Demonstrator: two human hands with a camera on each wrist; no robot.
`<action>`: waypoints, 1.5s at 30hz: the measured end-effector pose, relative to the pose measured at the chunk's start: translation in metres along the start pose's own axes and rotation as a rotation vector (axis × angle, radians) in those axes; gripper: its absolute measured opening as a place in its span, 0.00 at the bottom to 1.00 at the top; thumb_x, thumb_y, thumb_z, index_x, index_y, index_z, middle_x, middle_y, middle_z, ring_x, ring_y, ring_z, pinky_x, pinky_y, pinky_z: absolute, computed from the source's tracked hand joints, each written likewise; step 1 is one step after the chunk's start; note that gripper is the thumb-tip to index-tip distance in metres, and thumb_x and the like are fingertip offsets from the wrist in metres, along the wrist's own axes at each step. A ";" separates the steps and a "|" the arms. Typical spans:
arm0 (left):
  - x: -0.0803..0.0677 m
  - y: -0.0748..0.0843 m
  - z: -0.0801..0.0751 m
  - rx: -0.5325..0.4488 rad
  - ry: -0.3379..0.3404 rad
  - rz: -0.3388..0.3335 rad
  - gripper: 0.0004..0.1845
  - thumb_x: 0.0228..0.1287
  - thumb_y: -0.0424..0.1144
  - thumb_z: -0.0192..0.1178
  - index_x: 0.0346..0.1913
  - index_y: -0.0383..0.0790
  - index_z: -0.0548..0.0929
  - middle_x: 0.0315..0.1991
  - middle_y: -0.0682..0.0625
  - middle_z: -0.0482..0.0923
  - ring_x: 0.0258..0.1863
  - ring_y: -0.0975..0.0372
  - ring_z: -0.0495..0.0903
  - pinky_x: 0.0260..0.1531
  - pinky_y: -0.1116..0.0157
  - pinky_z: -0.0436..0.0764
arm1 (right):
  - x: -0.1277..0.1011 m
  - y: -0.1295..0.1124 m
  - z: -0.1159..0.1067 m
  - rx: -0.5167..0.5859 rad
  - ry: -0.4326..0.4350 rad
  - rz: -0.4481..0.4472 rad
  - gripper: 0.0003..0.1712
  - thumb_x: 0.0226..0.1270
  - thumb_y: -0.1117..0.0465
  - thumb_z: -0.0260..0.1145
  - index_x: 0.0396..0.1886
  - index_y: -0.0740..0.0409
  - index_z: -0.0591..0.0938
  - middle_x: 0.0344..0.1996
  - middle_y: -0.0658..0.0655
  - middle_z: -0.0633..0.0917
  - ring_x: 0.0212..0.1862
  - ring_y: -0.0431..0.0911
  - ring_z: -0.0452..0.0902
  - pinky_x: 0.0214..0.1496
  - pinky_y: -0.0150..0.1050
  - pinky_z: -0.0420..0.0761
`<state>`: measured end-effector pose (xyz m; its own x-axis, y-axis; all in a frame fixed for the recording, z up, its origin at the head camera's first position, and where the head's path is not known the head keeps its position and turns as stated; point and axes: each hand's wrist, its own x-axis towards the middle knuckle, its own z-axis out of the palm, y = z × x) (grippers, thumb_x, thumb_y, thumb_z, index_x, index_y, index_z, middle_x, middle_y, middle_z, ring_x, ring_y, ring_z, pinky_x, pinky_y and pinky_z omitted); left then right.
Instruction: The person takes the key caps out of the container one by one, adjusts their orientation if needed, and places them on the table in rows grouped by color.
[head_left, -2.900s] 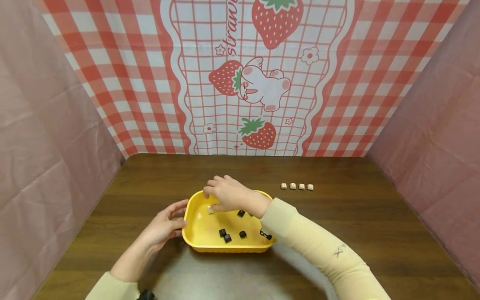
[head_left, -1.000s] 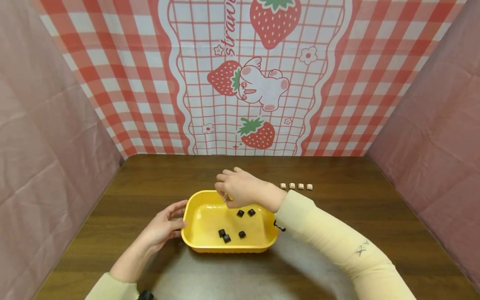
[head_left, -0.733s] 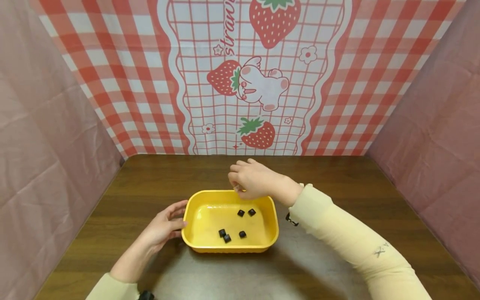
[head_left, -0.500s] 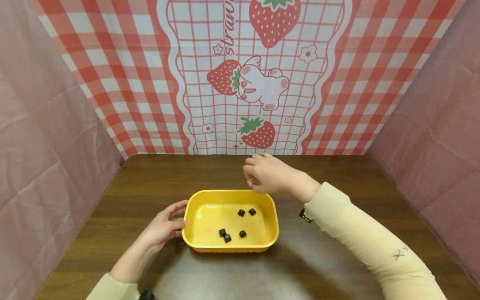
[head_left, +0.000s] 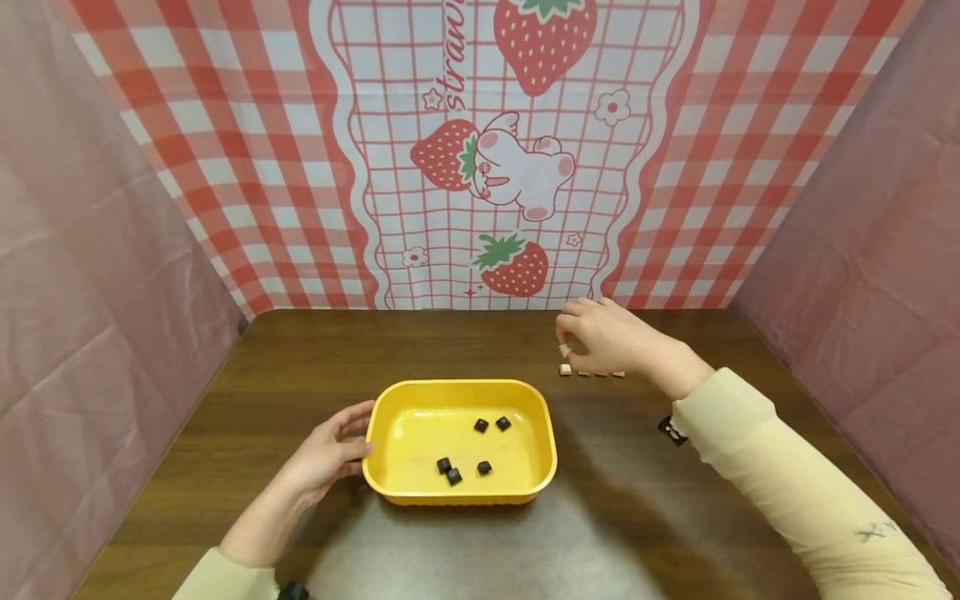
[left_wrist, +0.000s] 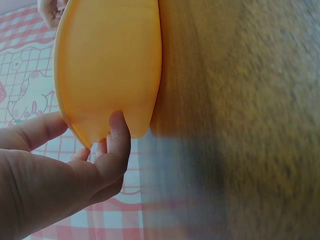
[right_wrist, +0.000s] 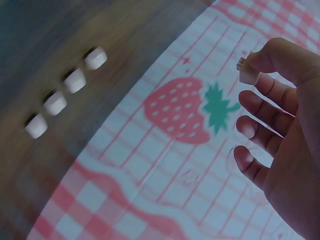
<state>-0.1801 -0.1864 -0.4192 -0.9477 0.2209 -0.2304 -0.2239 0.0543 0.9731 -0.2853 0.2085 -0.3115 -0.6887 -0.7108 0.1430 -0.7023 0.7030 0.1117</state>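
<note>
Nearest the viewer, the left hand (head_left: 326, 456) rests against the left end of the yellow tray (head_left: 397, 492), thumb and fingers loosely extended and touching its outer wall (the left wrist view shows the thumb (left_wrist: 119, 137) pressed to the rim, nothing enclosed). Inside the tray lie five black keycaps (head_left: 465, 454): three near the front wall, two nearer the back. The tray stands on the brown table (head_left: 675, 517), about at its middle. Farther back and to the right, the right hand (head_left: 611, 340) hovers over a row of four white keycaps (head_left: 591, 372) on the table, well apart from the tray. Its thumb and forefinger pinch a fifth white keycap (right_wrist: 247, 71), held above the row's left end; the other fingers are loosely curled. Behind the table hangs a strawberry-print cloth (head_left: 510, 158).
</note>
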 end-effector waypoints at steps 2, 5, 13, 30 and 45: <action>-0.001 0.001 0.000 0.001 0.000 0.001 0.34 0.61 0.23 0.52 0.71 0.32 0.55 0.65 0.30 0.58 0.51 0.51 0.76 0.40 0.57 0.81 | -0.006 0.008 0.003 -0.003 0.004 0.017 0.08 0.51 0.57 0.68 0.27 0.48 0.76 0.27 0.46 0.72 0.34 0.44 0.68 0.35 0.41 0.66; -0.001 0.001 0.000 -0.003 -0.002 0.000 0.34 0.62 0.23 0.52 0.71 0.33 0.55 0.65 0.30 0.58 0.51 0.51 0.76 0.40 0.57 0.81 | -0.016 0.019 0.009 0.001 0.011 0.049 0.09 0.50 0.57 0.69 0.26 0.48 0.76 0.26 0.46 0.72 0.34 0.45 0.69 0.35 0.41 0.65; -0.001 0.000 0.000 -0.002 -0.006 -0.003 0.34 0.62 0.23 0.53 0.71 0.33 0.55 0.65 0.31 0.58 0.50 0.52 0.77 0.38 0.59 0.81 | -0.040 0.046 0.031 0.013 0.002 0.150 0.11 0.47 0.58 0.70 0.27 0.48 0.75 0.29 0.47 0.74 0.36 0.46 0.69 0.33 0.42 0.65; -0.001 0.000 0.000 -0.010 -0.004 0.006 0.34 0.62 0.23 0.52 0.71 0.32 0.55 0.65 0.30 0.58 0.51 0.52 0.76 0.39 0.59 0.81 | -0.071 0.089 0.079 0.094 -0.024 0.371 0.09 0.49 0.61 0.68 0.28 0.54 0.76 0.27 0.52 0.74 0.29 0.46 0.69 0.27 0.41 0.67; 0.000 -0.001 0.000 -0.010 -0.006 0.003 0.34 0.62 0.23 0.52 0.71 0.33 0.55 0.65 0.30 0.58 0.51 0.52 0.76 0.39 0.58 0.81 | -0.084 0.101 0.114 0.192 -0.070 0.453 0.06 0.52 0.62 0.65 0.27 0.54 0.75 0.26 0.52 0.73 0.27 0.45 0.68 0.25 0.40 0.65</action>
<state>-0.1802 -0.1865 -0.4202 -0.9471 0.2267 -0.2273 -0.2232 0.0438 0.9738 -0.3190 0.3360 -0.4246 -0.9383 -0.3390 0.0680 -0.3452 0.9294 -0.1306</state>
